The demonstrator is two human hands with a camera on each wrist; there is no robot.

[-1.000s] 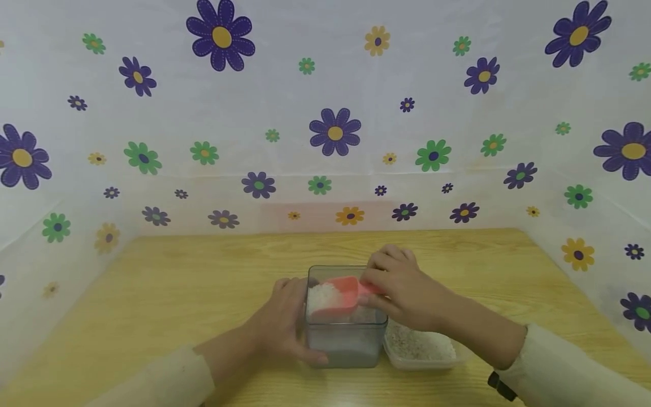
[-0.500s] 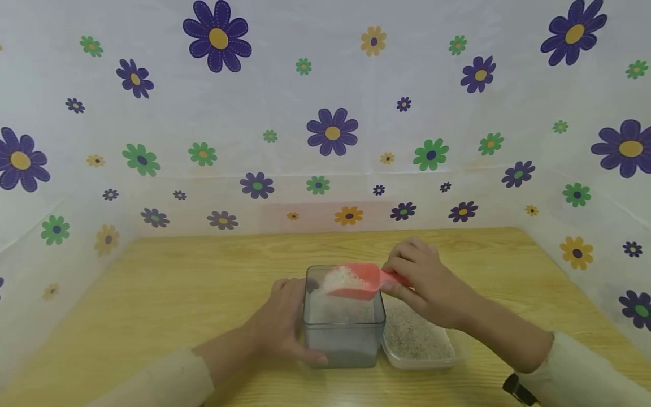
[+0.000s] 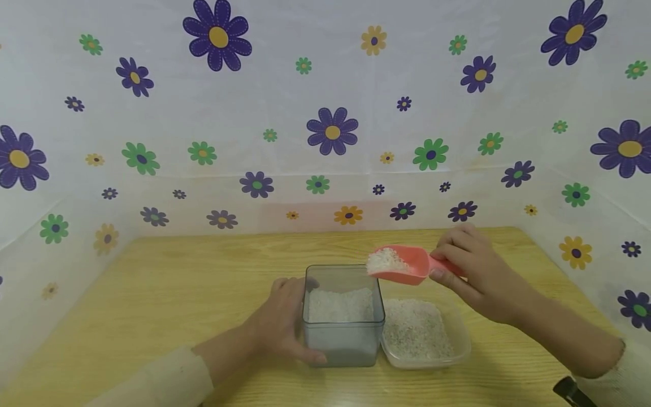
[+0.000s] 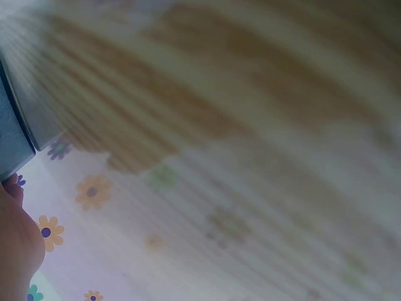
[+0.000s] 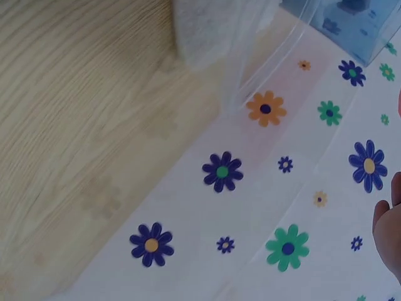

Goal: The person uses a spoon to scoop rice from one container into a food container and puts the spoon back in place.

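My right hand (image 3: pixel 478 271) grips the handle of a pink scoop (image 3: pixel 414 268). White rice (image 3: pixel 385 260) is heaped at the scoop's front end, and the scoop is raised just beyond the right side of a square, see-through grey container (image 3: pixel 343 345). Rice (image 3: pixel 341 305) also lies inside that container. With the thumb along its front and the fingers at its left side, my left hand (image 3: pixel 280 319) holds the container on the table. Part of the container (image 4: pixel 12 132) and part of the left hand (image 4: pixel 17 241) appear at the edge of the left wrist view.
A shallow clear plastic tub (image 3: pixel 460 339) of mixed, speckled rice (image 3: pixel 417 330) stands against the container's right side. The wooden table (image 3: pixel 178 294) is bounded by a white flowered cloth (image 3: pixel 274 90) at the back and both sides.
My right hand has moved the pink scoop of rice up and rightward, out of the grey container, uncovering the rice inside and more of the tub. My left hand has stayed in place.
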